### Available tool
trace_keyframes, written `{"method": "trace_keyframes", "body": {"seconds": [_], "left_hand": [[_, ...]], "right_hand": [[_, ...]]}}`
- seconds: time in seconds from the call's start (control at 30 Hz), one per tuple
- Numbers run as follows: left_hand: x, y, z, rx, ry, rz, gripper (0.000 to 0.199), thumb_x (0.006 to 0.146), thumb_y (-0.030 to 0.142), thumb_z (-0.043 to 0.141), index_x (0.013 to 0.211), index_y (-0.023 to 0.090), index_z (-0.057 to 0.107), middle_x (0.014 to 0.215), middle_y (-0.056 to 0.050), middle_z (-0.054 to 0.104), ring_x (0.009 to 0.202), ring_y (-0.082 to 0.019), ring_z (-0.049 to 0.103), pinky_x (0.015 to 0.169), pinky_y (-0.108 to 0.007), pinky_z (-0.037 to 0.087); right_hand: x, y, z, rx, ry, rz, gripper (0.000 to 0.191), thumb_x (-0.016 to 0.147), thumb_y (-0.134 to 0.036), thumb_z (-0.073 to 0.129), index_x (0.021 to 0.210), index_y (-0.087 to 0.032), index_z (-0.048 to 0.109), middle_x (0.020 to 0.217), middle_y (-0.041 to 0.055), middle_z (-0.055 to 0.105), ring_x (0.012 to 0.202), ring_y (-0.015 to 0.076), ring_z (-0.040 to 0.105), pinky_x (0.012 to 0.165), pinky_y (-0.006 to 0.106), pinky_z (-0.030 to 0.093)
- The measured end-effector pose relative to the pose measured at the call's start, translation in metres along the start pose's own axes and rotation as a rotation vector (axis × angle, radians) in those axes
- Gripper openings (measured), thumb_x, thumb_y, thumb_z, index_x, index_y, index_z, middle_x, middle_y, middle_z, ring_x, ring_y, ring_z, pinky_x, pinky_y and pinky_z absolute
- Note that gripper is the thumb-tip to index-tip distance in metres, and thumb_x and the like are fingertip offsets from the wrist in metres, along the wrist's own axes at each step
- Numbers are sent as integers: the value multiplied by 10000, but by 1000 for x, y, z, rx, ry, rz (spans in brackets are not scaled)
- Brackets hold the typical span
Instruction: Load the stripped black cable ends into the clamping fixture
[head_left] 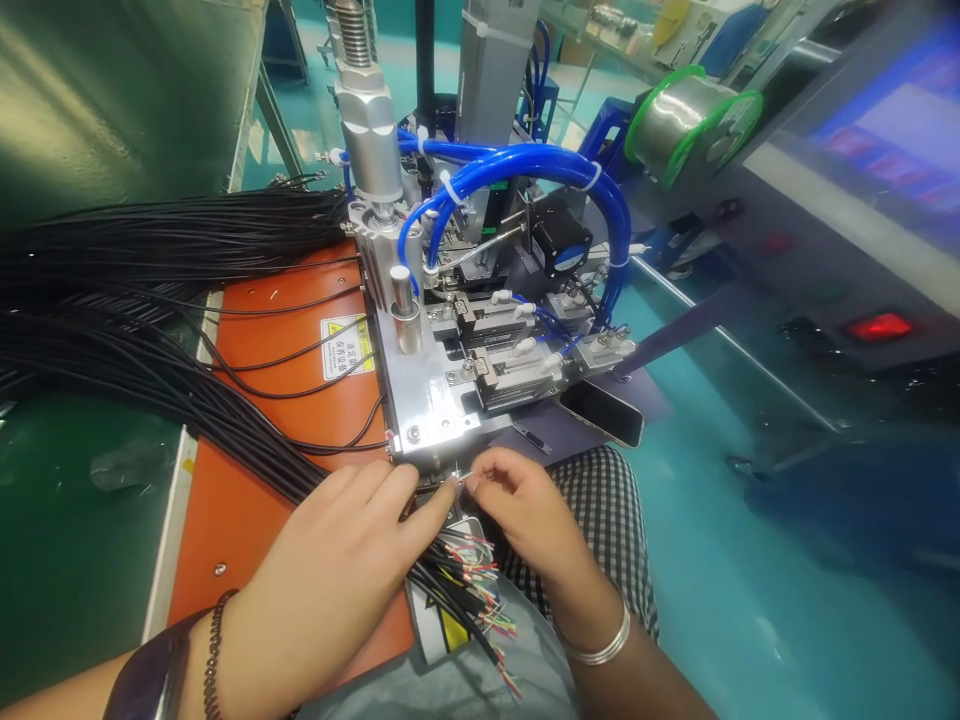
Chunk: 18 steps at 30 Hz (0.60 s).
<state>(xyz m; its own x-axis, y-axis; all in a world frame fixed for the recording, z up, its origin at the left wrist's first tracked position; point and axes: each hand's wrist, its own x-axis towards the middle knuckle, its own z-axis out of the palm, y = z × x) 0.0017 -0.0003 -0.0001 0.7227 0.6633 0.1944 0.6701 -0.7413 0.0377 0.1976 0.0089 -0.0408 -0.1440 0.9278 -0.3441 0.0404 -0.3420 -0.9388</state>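
My left hand rests on a bundle of black cables, its index finger stretched toward the front edge of a metal fixture. My right hand pinches a thin stripped wire end right at that edge, fingertips almost touching the left index finger. Below the hands, several cable ends fan out with red, green and white inner wires exposed. The fixture carries clamps, a pneumatic cylinder and blue air hoses.
An orange plate with a yellow warning label lies under the cables. A dark phone sits right of the fixture. A solder wire spool and a control box with a lit red switch stand at right. Teal floor lies below.
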Motion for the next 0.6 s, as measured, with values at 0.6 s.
{"method": "trace_keyframes", "body": {"seconds": [0.6], "left_hand": [[-1,2,4,-3,26,21,504,808,12,468,1297,114,534,830,-47,512,746,-214,485,652,-391,477]], "right_hand": [[-5,-12,3,-104,55,-76,120,840,-282,594,771,-187,619,695,-17,553,650,136,494,591,252,405]]}}
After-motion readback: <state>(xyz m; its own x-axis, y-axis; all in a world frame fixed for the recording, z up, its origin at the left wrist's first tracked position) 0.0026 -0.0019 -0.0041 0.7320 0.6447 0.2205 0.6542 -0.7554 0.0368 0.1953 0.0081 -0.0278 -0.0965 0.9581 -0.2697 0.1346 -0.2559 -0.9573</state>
